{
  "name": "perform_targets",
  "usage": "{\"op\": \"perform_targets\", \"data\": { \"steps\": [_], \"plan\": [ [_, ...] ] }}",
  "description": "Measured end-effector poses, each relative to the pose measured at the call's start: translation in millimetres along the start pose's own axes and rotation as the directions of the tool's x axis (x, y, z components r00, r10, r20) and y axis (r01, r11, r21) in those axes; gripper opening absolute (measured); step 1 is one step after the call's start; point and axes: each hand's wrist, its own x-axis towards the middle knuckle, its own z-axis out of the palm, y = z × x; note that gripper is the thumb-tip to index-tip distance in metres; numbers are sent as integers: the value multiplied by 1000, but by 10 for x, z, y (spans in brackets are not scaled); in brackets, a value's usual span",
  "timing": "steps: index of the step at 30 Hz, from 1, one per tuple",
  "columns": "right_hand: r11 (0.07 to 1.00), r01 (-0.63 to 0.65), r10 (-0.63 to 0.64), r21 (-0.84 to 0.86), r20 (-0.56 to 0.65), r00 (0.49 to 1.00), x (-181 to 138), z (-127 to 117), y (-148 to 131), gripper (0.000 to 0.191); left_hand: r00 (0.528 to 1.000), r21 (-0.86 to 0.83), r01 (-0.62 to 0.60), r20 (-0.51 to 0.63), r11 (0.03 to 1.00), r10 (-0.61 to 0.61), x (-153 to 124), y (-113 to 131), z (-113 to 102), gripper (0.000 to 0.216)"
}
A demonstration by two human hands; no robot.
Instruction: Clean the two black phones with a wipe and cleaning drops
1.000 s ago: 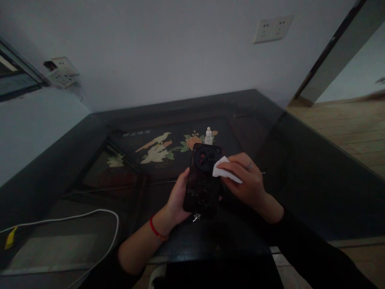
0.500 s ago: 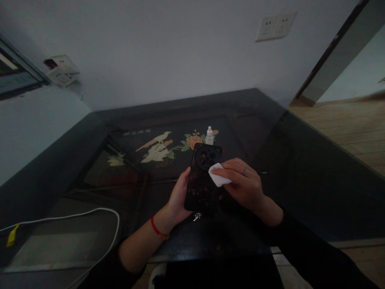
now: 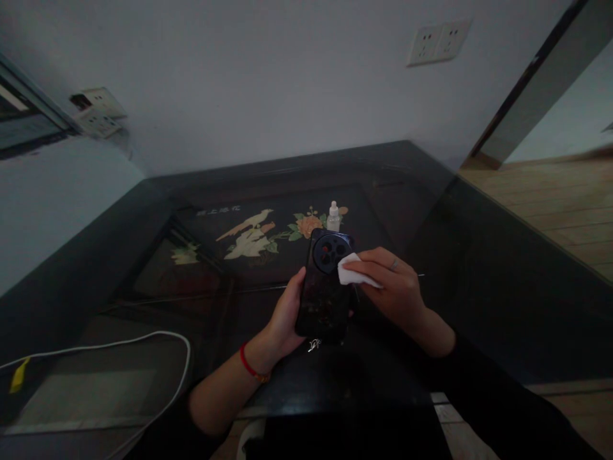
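Note:
My left hand (image 3: 285,317) grips a black smartphone (image 3: 323,300) by its long left side, with fingertips showing at the right edge. The phone's back faces me, its round camera module (image 3: 330,251) at the top. Pinched in my right hand (image 3: 393,285) is a folded white wipe (image 3: 355,271), held against the phone's upper right edge beside the camera module. A ring sits on one finger of that hand. Just behind the phone, a small clear dropper bottle (image 3: 334,219) with a pale cap stands upright on the dark table.
The glossy dark table (image 3: 460,281) has a bird-and-flower picture (image 3: 253,233) on its top. A white cable (image 3: 158,333) with a yellow tag (image 3: 20,375) curves over the left front. Wall sockets (image 3: 439,43) are on the wall behind.
My right hand has shifted slightly right with the wipe, from over the camera module's lower edge to the phone's side. The phone has tilted a little, and its camera module shows more fully.

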Motion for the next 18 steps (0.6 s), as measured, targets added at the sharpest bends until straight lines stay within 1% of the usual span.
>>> {"op": "perform_targets", "data": {
  "steps": [3, 5, 7, 8, 11, 13, 15, 18],
  "plan": [
    [993, -115, 114, -7, -74, 991, 29, -43, 78, 24, 999, 14, 14, 52, 1000, -14, -9, -10, -9, 55],
    [988, -150, 147, -23, -117, 982, 43, -52, 109, 25, 995, 36, 42, 92, 998, -45, -14, -34, -14, 56],
    [991, -133, 127, -33, -130, 983, 45, -37, 105, 27, 993, 52, 66, 94, 996, -70, -16, -57, -14, 56],
    [994, -101, 96, -34, -122, 988, 41, -22, 91, 29, 994, 51, 71, 80, 996, -75, -15, -63, -12, 55],
    [999, 49, -50, -19, -55, 997, 24, 20, 39, 33, 998, 16, 46, 31, 999, -46, -7, -54, -6, 50],
    [994, 111, -111, -20, -12, 994, 18, 24, 32, 34, 1000, -1, 24, 12, 1000, -24, 1, -34, -7, 48],
    [995, 95, -96, -43, -22, 995, 22, 5, 57, 35, 1000, 6, 23, 9, 1000, -23, 7, -21, -9, 51],
    [997, 8, -15, -82, -92, 996, 37, -28, 101, 34, 998, 37, 49, 31, 998, -50, 5, -30, -10, 56]
  ]
}}
